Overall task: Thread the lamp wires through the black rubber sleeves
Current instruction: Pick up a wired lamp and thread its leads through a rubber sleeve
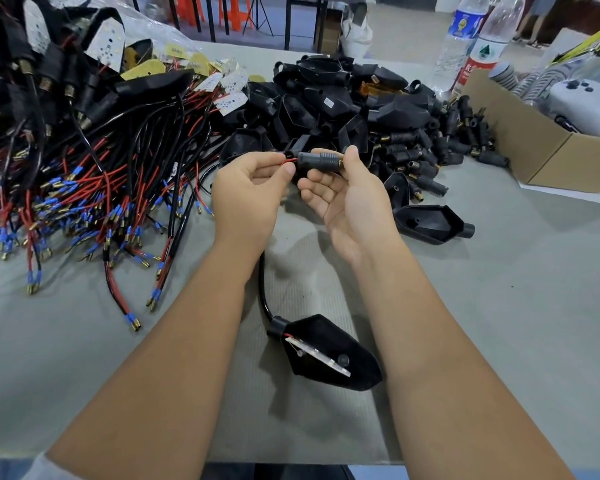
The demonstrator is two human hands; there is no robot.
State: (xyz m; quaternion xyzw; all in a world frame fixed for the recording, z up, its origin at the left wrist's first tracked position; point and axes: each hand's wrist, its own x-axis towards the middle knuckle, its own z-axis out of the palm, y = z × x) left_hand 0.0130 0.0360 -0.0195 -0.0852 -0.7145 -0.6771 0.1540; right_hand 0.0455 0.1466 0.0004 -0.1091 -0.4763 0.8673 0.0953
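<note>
A tangle of red and black wires (84,188) with blue-sleeved brass terminals lies at far left on the grey tabletop (499,306). The left hand (246,192), palm up, pinches a thin red wire (289,162) between curled fingers. The right hand (347,202) grips a ribbed black rubber sleeve (321,161), held level, the wire at its mouth. Below lies a matte black lamp (329,351). Moulded black housings (343,98) are heaped beyond.

Matt black rubber sleeve (321,161)
</note>
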